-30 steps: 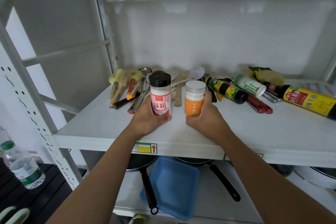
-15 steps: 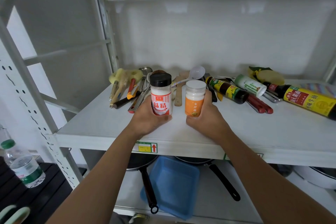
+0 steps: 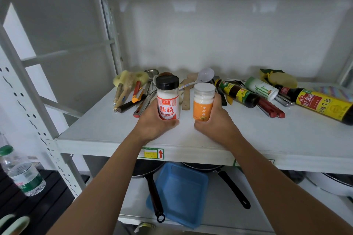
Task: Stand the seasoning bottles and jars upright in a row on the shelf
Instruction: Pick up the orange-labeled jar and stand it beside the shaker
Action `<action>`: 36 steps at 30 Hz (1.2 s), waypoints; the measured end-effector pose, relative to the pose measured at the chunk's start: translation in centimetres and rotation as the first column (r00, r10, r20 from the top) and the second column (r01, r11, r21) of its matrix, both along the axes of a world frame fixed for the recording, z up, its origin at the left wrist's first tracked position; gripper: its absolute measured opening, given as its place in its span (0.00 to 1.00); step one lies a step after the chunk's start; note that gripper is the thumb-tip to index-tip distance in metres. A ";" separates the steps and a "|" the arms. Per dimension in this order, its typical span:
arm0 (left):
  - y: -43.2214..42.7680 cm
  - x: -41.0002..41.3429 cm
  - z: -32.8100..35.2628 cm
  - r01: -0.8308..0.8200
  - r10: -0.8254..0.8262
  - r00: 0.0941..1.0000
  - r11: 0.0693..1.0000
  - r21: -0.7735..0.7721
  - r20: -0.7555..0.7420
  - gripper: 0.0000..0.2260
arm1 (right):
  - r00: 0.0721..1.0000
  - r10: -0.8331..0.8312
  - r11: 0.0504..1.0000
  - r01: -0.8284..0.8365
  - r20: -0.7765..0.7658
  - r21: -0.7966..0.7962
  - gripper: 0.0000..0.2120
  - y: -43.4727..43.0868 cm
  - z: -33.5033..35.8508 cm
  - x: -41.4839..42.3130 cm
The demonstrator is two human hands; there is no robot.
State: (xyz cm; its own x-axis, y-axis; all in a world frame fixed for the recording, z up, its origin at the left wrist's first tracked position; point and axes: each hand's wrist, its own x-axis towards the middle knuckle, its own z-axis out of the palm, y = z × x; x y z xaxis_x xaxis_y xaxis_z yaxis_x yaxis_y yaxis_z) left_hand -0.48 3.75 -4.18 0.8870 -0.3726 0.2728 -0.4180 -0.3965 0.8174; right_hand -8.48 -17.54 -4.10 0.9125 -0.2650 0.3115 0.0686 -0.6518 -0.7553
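the left hand has its grip wrapped round the black-lid jar, hiding its bottom. the right hand is wrapped round the white-lid jar. both stand up straight near the shelf front edge, with bare room beside them. the big soy bottle lies cut off at the right.
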 end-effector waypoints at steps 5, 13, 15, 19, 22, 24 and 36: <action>0.1 0.0 0.0 0.001 -0.001 1.000 1.000 0.005 0.011 0.33 | 1.000 0.001 1.000 -0.001 -0.007 0.001 0.50 0.0 0.1 0.0; 0.0 -0.1 0.0 -0.009 0.009 1.000 1.000 0.010 0.010 0.35 | 1.000 0.010 1.000 -0.010 0.010 -0.002 0.48 -0.1 -0.1 0.0; 0.0 -0.1 0.0 -0.013 0.013 1.000 1.000 0.013 0.009 0.35 | 1.000 0.015 1.000 -0.015 0.010 0.003 0.48 -0.1 0.0 0.0; -0.1 -0.1 0.1 -0.020 0.020 1.000 1.000 0.017 0.003 0.35 | 1.000 0.021 1.000 -0.021 0.006 0.011 0.48 -0.2 0.0 0.0; 0.0 0.0 0.0 -0.023 0.023 1.000 0.999 0.022 0.001 0.35 | 1.000 0.028 1.000 -0.028 0.001 0.007 0.48 -0.1 -0.1 0.1; -0.1 0.1 0.0 -0.022 0.022 1.000 1.000 0.022 0.000 0.35 | 1.000 0.028 1.000 -0.028 -0.001 0.007 0.48 -0.1 -0.1 0.1; -0.1 0.4 -0.2 -0.006 0.005 1.000 1.000 -0.010 -0.013 0.35 | 1.000 0.027 1.000 -0.027 -0.003 -0.001 0.49 -0.1 -0.1 0.1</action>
